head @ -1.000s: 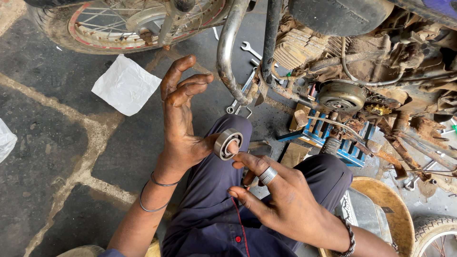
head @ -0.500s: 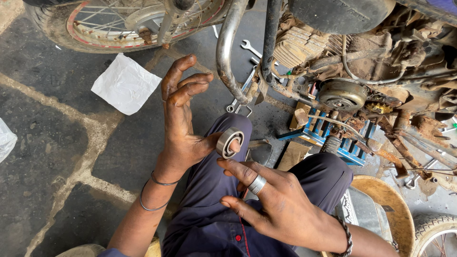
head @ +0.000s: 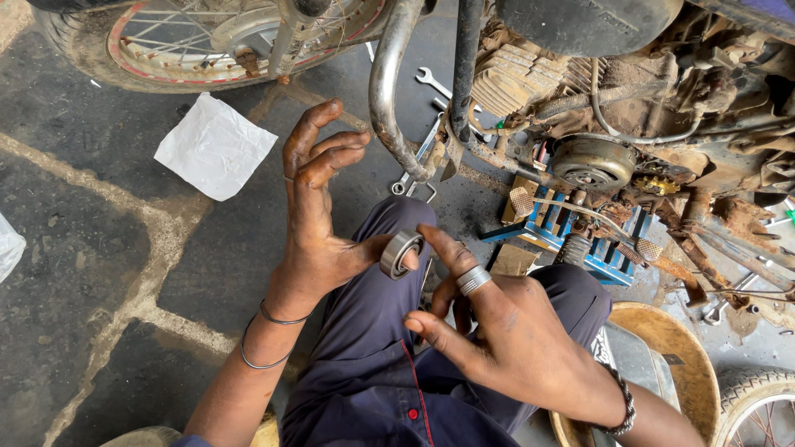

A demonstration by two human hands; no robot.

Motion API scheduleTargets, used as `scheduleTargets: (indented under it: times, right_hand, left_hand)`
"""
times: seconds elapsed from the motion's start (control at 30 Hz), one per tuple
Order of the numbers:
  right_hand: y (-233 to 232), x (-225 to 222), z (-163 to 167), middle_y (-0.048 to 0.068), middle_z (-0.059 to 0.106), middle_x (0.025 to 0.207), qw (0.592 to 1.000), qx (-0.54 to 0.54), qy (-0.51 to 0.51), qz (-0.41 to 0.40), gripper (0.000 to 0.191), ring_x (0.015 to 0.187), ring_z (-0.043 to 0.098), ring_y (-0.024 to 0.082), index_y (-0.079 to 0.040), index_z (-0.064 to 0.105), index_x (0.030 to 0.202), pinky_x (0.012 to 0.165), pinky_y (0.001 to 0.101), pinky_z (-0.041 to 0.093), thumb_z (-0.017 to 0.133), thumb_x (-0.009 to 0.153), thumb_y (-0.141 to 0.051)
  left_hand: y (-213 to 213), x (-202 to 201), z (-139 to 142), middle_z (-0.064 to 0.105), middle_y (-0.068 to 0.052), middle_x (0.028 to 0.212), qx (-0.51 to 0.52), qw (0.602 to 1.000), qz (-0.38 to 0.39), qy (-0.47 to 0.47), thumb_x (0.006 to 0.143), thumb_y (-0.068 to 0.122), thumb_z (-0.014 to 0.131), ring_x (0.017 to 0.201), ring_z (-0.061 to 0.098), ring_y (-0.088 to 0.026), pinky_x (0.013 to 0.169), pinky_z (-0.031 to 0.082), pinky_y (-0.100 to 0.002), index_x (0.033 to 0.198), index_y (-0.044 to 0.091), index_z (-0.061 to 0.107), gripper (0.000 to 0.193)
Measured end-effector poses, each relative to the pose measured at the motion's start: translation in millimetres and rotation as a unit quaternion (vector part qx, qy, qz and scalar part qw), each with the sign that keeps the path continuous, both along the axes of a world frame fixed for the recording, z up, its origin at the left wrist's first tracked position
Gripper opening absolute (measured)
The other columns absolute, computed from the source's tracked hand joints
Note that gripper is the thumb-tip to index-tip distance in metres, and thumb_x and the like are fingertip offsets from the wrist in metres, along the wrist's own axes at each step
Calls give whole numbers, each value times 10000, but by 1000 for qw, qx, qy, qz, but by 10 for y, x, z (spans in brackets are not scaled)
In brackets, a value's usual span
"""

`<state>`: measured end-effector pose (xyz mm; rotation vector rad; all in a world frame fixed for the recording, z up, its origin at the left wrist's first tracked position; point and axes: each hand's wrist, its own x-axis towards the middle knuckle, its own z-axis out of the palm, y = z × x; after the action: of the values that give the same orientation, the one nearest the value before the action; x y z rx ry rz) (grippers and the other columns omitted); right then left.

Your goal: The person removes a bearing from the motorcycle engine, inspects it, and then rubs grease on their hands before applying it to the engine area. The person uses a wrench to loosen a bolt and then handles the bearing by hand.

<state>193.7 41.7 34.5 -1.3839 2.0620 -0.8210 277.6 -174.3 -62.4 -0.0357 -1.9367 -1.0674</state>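
Note:
A round steel bearing [head: 402, 253] sits on the tip of my left thumb, above my lap in dark blue trousers [head: 373, 364]. My left hand [head: 316, 211] is raised, greasy, its four fingers stretched upward and apart. My right hand [head: 501, 335], with a silver ring on one finger and a bracelet at the wrist, is just right of the bearing. Its fingers are spread and its index fingertip presses against the bearing's side.
A motorcycle stands ahead: spoked wheel [head: 190, 37], rusty exhaust pipe [head: 387, 91], dirty engine with a round cover [head: 595, 163]. Spanners [head: 432, 80] and a white paper sheet [head: 214, 146] lie on the dark paved floor. A blue stand [head: 571, 236], a tan basin [head: 675, 348] and a tyre [head: 758, 410] are at right.
My right hand has risen and opened, its index finger now touching the bearing. My left hand and the bearing have stayed in place.

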Motion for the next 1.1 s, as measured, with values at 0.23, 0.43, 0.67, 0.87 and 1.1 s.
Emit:
scheduleTargets:
  times: [0.23, 0.43, 0.67, 0.87, 1.1]
  right_hand:
    - [145, -36, 4, 56, 685, 839, 976, -104, -2, 192, 501, 664, 681, 202, -102, 620, 1439, 608, 348, 544, 737, 1000, -313]
    - [61, -52, -88, 39, 732, 891, 984, -158, 80, 8, 559, 738, 742, 174, -62, 508, 1439, 648, 311, 590, 723, 975, -288]
    - [-228, -14, -172, 97, 756, 884, 993, -34, 39, -110, 761, 512, 720, 189, -38, 473, 1446, 490, 335, 561, 832, 833, -311]
    - [-215, -177, -277, 130, 713, 1236, 923, -211, 322, 12, 586, 880, 714, 228, -106, 560, 1440, 718, 331, 572, 770, 894, -131]
    - [22, -572, -760, 145, 737, 1186, 942, -203, 252, 85, 289, 810, 732, 179, -61, 744, 1193, 616, 258, 539, 704, 909, -101]
  left_hand:
    - [-8, -42, -18, 291, -90, 1595, 3, 1000, 6, -2, 850, 534, 857, 1360, 511, -200, 1193, 495, -366, 1436, 126, 400, 848]
    - [30, -50, -28, 296, -93, 1580, 5, 1000, 4, -9, 827, 548, 863, 1386, 520, -212, 1192, 493, -377, 1457, 123, 404, 887]
    - [55, -101, -6, 266, -121, 1594, -36, 999, 21, -19, 884, 450, 897, 1408, 513, -231, 1140, 502, -360, 1478, 123, 395, 844]
    - [43, -48, 123, 214, -162, 1616, -52, 996, 24, -70, 846, 225, 952, 1464, 423, -281, 1199, 482, -400, 1453, 109, 384, 840]
    - [125, -32, 192, 145, -259, 1639, -76, 989, 0, -130, 682, 311, 946, 1501, 276, -408, 1271, 332, -536, 1490, 59, 334, 1045]
